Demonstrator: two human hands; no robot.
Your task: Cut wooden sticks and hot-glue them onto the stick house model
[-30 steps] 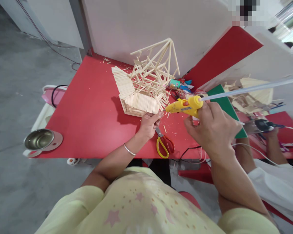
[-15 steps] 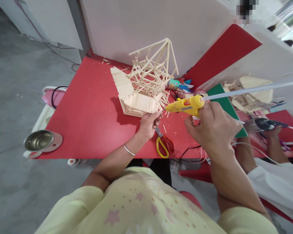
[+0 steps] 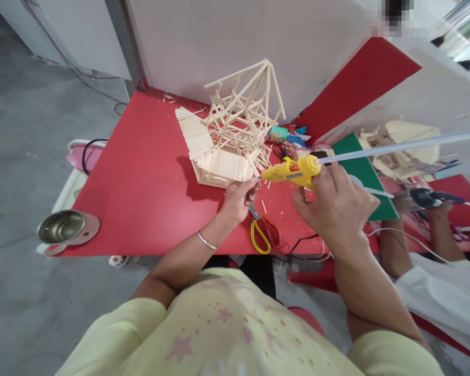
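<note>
My right hand (image 3: 332, 209) is wrapped round a yellow hot glue gun (image 3: 292, 171), with a long clear glue stick (image 3: 391, 149) coming out of its back. The gun's nozzle points left and meets the fingertips of my left hand (image 3: 238, 198), or stops just short of them. Those fingers are pinched together; whatever is between them is too small to make out. Just beyond my left hand sits a model of pale wooden sticks (image 3: 227, 164), with slatted panels in front and an open pole frame (image 3: 254, 99) behind. Yellow-and-red-handled scissors (image 3: 264, 232) lie near my left wrist.
The red table (image 3: 141, 209) carries a metal-lined pot (image 3: 68, 230) at its front left corner. Coloured packets (image 3: 288, 136), a green board (image 3: 362, 156) and loose stick pieces lie to the right. A co-worker's arm (image 3: 391, 245) and another stick model (image 3: 407, 149) are further right.
My right hand and the glue gun have shifted slightly left, bringing the nozzle closer to my left fingertips. My left hand is almost still.
</note>
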